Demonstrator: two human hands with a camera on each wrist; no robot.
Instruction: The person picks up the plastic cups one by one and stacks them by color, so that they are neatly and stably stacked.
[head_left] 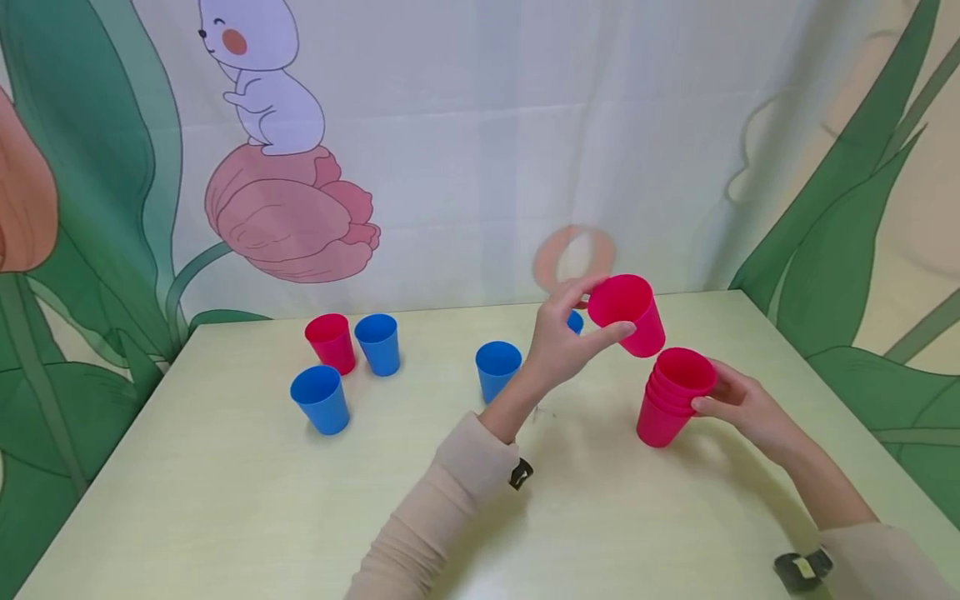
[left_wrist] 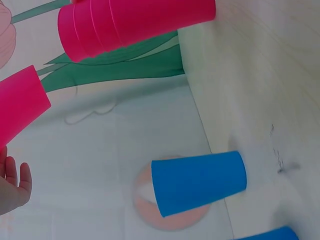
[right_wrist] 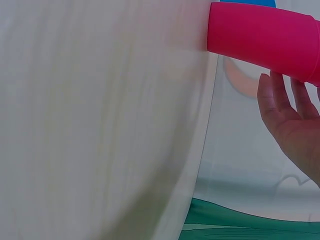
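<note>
We see two hands at work above a pale counter (head_left: 225, 508). The left hand (head_left: 561, 343) has its grip pinching a red cup (head_left: 637, 321), thumb on the near side and fingers on the far side; the cup hangs tilted in the air, well off the counter, with its mouth showing to us. To the right and nearer, the right hand (head_left: 753, 417) holds a stack of red cups (head_left: 663, 412) from its right side, its grip curled about the nested rims. We find the held cup just beyond the stack and above it, and the left wrist view shows the two apart. We cannot tell whether the stack's base touches the counter. Left of the left hand, a blue cup (head_left: 495, 371) stands upright, partly behind the forearm, and another blue cup (left_wrist: 199, 183) farther back is mostly hidden by the hand in the head view. At the left of the counter we see an upright red cup (head_left: 330, 343), a blue cup (head_left: 378, 344) just right of it, and a nearer blue cup (head_left: 322, 404). A printed cloth (head_left: 427, 183) hangs behind the far edge.
</note>
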